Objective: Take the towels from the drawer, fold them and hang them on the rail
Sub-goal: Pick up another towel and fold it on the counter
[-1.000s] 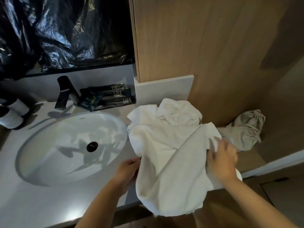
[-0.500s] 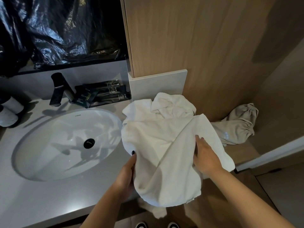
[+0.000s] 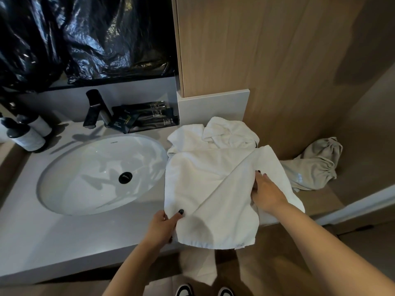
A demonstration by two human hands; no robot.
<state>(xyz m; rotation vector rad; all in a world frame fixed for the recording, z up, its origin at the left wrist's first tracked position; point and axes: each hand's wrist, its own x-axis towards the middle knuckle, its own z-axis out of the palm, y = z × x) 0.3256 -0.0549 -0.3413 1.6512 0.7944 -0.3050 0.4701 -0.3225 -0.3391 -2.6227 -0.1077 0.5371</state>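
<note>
Low in the frame, right of centre, the left hand (image 3: pixel 163 224) pinches the near left edge of a white towel (image 3: pixel 205 189), thumb on top of the cloth and fingers tucked under it. The right hand (image 3: pixel 267 193) lies on the towel's right side, fingers reaching into a diagonal fold; whether they grip the cloth or only press it flat cannot be told. The towel lies spread across the right end of the worktop (image 3: pixel 64 231), its near hem drooping over the front edge, which suggests soft, limp terry with no stiffness of its own: light, not fragile, and likely to sag or slide wherever it is unsupported. It is probably best taken by its corners or hemmed edges, both hands well apart, so the fold stays square. Beyond it, at centre frame, a second crumpled white towel (image 3: pixel 228 133) touches the first. Left of them sits the sink (image 3: pixel 85 178), and at far right a grey cloth bag (image 3: pixel 316 165). No drawer or rail is in view.
</note>
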